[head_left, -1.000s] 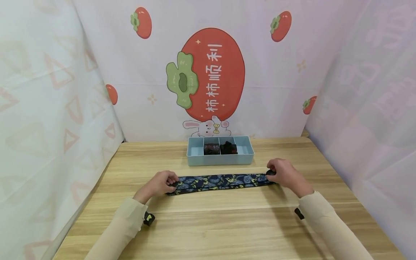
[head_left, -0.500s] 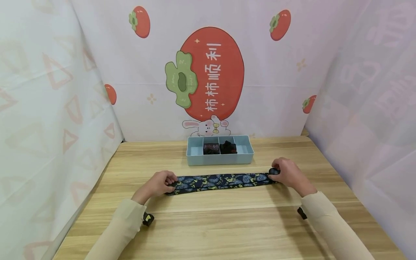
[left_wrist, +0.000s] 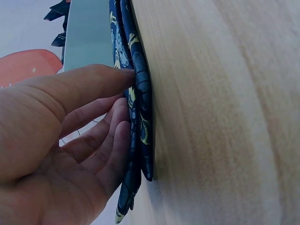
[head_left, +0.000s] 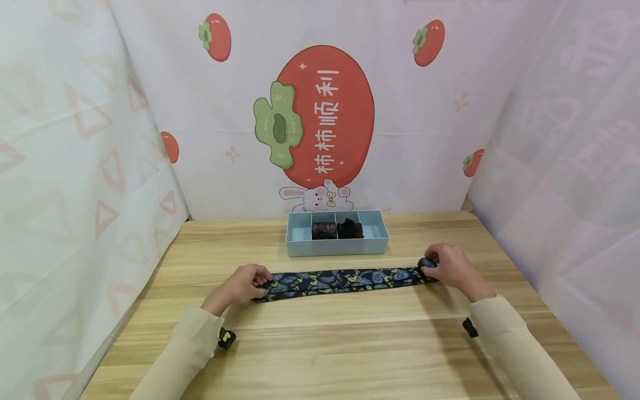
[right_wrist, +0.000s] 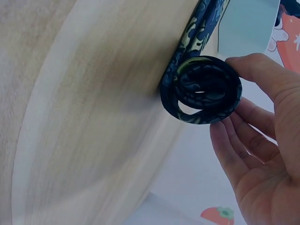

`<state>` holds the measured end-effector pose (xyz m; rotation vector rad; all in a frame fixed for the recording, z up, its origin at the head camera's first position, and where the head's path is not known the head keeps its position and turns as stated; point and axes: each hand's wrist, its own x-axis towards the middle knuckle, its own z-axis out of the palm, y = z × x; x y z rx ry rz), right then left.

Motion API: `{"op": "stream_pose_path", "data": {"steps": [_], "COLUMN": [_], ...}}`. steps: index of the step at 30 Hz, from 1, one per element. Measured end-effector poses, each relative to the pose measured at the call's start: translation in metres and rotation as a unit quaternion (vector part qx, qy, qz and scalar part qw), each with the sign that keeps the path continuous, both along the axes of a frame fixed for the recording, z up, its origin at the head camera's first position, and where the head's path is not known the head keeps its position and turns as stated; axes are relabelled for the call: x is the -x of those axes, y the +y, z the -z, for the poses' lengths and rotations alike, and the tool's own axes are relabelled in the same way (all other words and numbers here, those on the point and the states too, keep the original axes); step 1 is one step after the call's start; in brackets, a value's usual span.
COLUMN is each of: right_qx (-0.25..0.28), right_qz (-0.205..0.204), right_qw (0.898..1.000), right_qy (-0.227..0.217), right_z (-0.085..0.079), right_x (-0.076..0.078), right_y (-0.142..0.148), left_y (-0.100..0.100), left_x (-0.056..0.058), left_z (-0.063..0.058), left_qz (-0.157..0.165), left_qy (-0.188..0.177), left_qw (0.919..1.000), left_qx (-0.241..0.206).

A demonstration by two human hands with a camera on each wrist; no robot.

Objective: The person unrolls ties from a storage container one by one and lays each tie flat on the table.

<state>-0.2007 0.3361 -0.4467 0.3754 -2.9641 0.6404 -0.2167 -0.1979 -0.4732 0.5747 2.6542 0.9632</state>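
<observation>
A navy necktie [head_left: 345, 280] with blue and yellow figures lies across the table, folded lengthwise in layers. My left hand [head_left: 248, 283] pinches its left end between thumb and fingers; in the left wrist view the layers stand on edge beside the fingertips [left_wrist: 123, 110]. At the other end the tie curls into a loose roll [right_wrist: 206, 91], which my right hand [head_left: 452, 269] holds by its outer side, thumb on one side and fingers on the other. The right wrist view shows gaps between the turns of that roll.
Behind the tie stands a light blue divided box [head_left: 337, 248]. A dark reddish roll [head_left: 324, 230] and a black bundle [head_left: 350, 228] sit in its two middle compartments. Printed cloth [head_left: 415, 128] encloses the wooden table [head_left: 320, 355] at the back and sides.
My right hand has moved a little to the right with the roll, and a longer stretch of the tie lies flat. The left hand has stayed nearly in place.
</observation>
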Motion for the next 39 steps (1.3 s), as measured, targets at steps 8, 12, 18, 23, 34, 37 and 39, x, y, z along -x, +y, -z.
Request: {"op": "stream_pose_path", "data": {"steps": [8, 12, 18, 23, 34, 37, 39], "right_qx": [0.007, 0.009, 0.008, 0.013, 0.008, -0.006, -0.012], "right_qz": [0.016, 0.023, 0.037, 0.047, 0.05, 0.037, 0.024], "right_qw": [1.0, 1.0, 0.999, 0.999, 0.999, 0.999, 1.0], "right_qy": [-0.006, -0.005, 0.001, 0.008, -0.004, 0.007, 0.01], "right_z": [-0.003, -0.002, -0.002, 0.0, -0.001, -0.006, -0.009], "right_x": [0.001, 0.001, 0.0, -0.001, -0.002, -0.002, -0.002], "right_y": [0.008, 0.014, 0.023, 0.031, 0.031, 0.023, 0.017], "left_y": [0.001, 0.001, 0.0, 0.0, -0.009, -0.014, -0.017], "left_x": [0.0, 0.0, 0.001, 0.003, 0.005, 0.006, 0.006], "left_z": [0.0, 0.0, 0.0, 0.0, 0.002, 0.001, 0.001], "left_qz": [-0.001, 0.002, -0.006, -0.005, -0.003, -0.007, -0.007], "left_qy": [-0.003, 0.0, -0.004, -0.003, 0.004, 0.006, 0.008], "left_qw": [1.0, 1.0, 0.9999, 0.9999, 0.9997, 0.9996, 0.9995], "left_qx": [0.006, 0.005, 0.008, 0.012, 0.024, 0.026, 0.028]}}
